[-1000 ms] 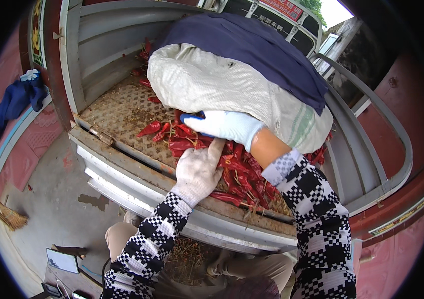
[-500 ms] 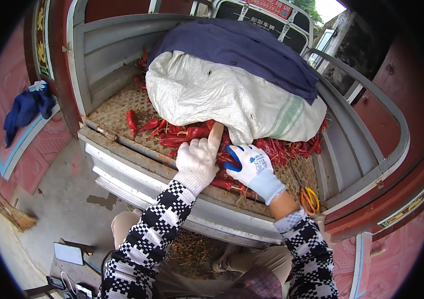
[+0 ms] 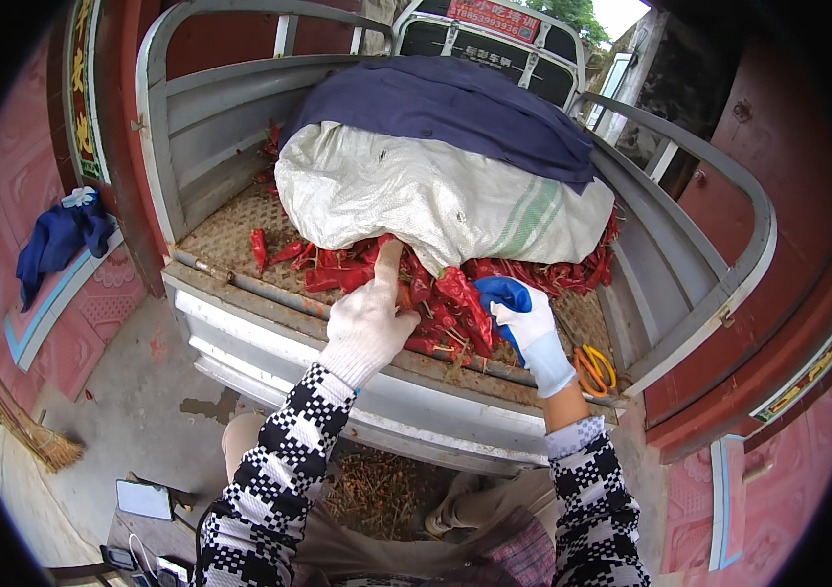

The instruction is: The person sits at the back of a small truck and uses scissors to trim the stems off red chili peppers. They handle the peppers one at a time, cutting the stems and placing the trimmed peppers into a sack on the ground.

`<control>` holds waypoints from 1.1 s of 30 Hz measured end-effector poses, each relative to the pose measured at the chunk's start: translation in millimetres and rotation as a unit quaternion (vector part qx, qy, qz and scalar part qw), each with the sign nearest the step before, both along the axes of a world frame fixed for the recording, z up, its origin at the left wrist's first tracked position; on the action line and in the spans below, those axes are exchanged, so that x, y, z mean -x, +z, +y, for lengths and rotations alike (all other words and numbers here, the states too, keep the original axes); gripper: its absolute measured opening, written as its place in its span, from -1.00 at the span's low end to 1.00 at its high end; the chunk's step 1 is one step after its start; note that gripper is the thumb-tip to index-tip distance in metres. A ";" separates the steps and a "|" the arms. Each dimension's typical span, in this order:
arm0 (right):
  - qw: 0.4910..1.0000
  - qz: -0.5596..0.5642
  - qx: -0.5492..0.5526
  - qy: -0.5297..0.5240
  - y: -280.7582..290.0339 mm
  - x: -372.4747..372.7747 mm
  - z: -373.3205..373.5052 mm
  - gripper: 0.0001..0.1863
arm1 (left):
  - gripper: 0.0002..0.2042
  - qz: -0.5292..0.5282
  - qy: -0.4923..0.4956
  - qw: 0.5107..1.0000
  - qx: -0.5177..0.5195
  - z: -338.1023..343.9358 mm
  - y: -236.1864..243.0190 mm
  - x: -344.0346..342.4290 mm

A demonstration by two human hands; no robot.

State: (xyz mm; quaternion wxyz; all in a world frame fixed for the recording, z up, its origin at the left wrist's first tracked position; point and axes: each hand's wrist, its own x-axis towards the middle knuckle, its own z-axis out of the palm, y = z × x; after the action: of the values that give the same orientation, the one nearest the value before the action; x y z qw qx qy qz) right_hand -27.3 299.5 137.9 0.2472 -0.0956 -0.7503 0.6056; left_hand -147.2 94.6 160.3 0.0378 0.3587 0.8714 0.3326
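Note:
My right hand, in a white glove with a blue coated palm, is closed on a large wrinkled red chili pepper. My left hand wears a white knit glove. Its index finger stretches up to the chilies at the edge of a white woven sack, and the thumb stands apart. I see nothing held in it. Many loose red chilies lie between and around my hands on the truck bed. The sack covers more of them.
A dark blue cloth lies over the sack. Orange-handled scissors rest at the bed's near right. Grey metal side rails flank the load. Below left stand a straw broom and a small table with a phone.
My right hand has moved right, away from my left, bringing a chili pepper up out of the pile. The view has shifted slightly; my left index finger still reaches to the sack's edge.

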 end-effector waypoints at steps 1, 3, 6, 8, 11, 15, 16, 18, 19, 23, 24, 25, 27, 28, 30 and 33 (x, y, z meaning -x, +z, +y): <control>0.999 -0.007 0.045 -0.007 -2.7 -10.4 -2.5 -0.68 | -0.09 0.005 -0.008 0.999 -0.048 -2.2 -0.4 -6.6; 0.993 -0.014 0.118 -0.015 -2.9 -27.0 -17.9 -0.67 | -0.13 0.018 -0.018 0.989 -0.143 -13.8 -6.9 -23.5; 0.978 0.021 0.210 0.001 -18.2 -49.5 -59.5 -0.63 | -0.20 -0.214 -0.121 0.932 -0.266 -23.7 -17.1 -46.8; 0.975 0.063 0.210 0.023 -39.6 -61.9 -85.6 -0.64 | -0.21 -0.220 -0.156 0.909 -0.318 -21.7 -40.8 -63.4; 0.963 0.114 0.244 -0.020 -73.4 -70.2 -136.2 -0.67 | -0.55 -0.307 -0.159 0.868 -0.357 -32.8 -53.9 -92.7; 0.989 0.063 0.105 -0.078 -94.9 -91.8 -160.0 -0.72 | -0.72 -0.395 -0.101 0.849 -0.337 -42.0 -81.1 -116.8; 0.996 0.039 0.027 -0.082 -94.2 -99.8 -159.6 -0.74 | -0.72 -0.388 -0.119 0.847 -0.343 -46.0 -88.2 -117.1; 0.968 0.027 -0.201 -0.144 -77.8 -116.6 -146.9 -0.75 | -0.69 -0.410 -0.149 0.834 -0.337 -54.4 -92.3 -120.2; 0.939 0.041 -0.291 -0.176 -67.6 -121.8 -142.4 -0.74 | -0.68 -0.427 -0.158 0.823 -0.340 -57.2 -96.3 -121.2; 0.917 0.061 -0.375 -0.121 -36.9 -119.9 -134.6 -0.65 | -0.66 -0.458 -0.207 0.810 -0.301 -72.3 -102.0 -125.5; 0.923 0.055 -0.368 -0.094 -36.9 -118.1 -134.7 -0.62 | -0.66 -0.465 -0.219 0.810 -0.283 -76.4 -95.2 -130.8; 0.925 0.056 -0.370 -0.068 -39.8 -118.2 -134.4 -0.64 | -0.66 -0.472 -0.231 0.809 -0.265 -79.1 -91.5 -134.7; 0.926 0.061 -0.372 -0.014 -44.3 -115.6 -133.6 -0.68 | -0.78 -0.471 -0.236 0.800 -0.288 -80.9 -96.4 -138.0; 0.914 0.079 -0.397 -0.023 -44.8 -116.9 -136.2 -0.69 | -0.77 -0.472 -0.243 0.799 -0.283 -84.5 -95.7 -137.5; 0.912 0.083 -0.401 -0.028 -50.8 -119.8 -141.8 -0.69 | -0.77 -0.481 -0.244 0.796 -0.274 -90.3 -98.9 -137.8; 0.913 0.072 -0.402 -0.013 -57.1 -121.7 -147.0 -0.72 | -0.77 -0.495 -0.238 0.794 -0.261 -97.6 -109.2 -141.2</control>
State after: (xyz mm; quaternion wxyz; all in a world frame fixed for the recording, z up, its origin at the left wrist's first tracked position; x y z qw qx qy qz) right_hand 94.4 152.5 80.8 0.3258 0.0455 -0.9094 0.2545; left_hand -5.9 -3.0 51.2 0.4470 0.3370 0.5007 0.6603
